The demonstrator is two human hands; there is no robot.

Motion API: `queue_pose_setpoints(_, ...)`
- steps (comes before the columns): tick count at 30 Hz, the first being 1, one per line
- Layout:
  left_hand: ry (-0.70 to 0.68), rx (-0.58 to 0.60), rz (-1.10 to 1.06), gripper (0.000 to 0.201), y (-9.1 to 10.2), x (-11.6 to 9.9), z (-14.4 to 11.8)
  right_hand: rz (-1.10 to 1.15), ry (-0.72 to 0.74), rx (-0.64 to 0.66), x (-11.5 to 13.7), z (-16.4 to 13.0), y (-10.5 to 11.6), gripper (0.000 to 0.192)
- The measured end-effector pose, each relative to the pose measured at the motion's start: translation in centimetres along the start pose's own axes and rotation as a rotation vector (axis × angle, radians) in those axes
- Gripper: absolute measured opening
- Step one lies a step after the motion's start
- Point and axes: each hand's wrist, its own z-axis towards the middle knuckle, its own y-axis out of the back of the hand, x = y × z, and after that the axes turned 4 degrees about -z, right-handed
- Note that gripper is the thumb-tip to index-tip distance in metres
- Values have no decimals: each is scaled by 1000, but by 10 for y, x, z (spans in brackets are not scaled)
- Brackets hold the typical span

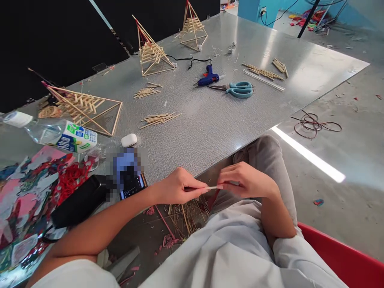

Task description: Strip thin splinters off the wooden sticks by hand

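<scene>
My left hand [180,187] and my right hand [244,181] meet over my lap, just off the table's near edge. Between them stretches a short, thin pale stick [212,187], pinched at one end by each hand. On the table in front lie small piles of cut wooden sticks [160,119]. Farther off, a blue glue gun [209,76] rests beside scissors with light blue handles [240,89]. Pyramid-shaped stick frames stand at the left and back, the nearest stick frame [87,106] lying tilted.
A plastic bottle [60,134], a white case [129,140], a phone [132,176] and a black box [79,200] crowd the left side, near red threads and scraps. Longer sticks [264,72] lie at the right back. A wire coil [315,124] is on the floor.
</scene>
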Motion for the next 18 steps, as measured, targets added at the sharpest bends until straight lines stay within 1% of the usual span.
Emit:
queue_pose_setpoints(3,-129,80,30,29,-2,2,-3,200,106,167,-4,4,-4,23)
queue_pose_setpoints(6,-205,130,-25,30,-6,2,-4,416,225,303,-11,12,-11,26)
queue_pose_setpoints(7,-215,129,-55,31,-7,2,-4,468,240,325,-13,15,-13,29)
queue_pose_setpoints(9,-210,111,-121,32,-8,3,-4,519,236,318,-17,18,-16,36)
queue_pose_setpoints(12,-143,117,-194,31,-6,3,-5,478,219,274,-17,21,-17,39)
queue_pose_setpoints(16,-8,195,-187,36,-3,-1,-7,340,204,287,-11,22,-17,30)
queue_pose_setpoints(18,58,225,-172,43,-2,-5,-7,223,181,256,-4,18,-19,26)
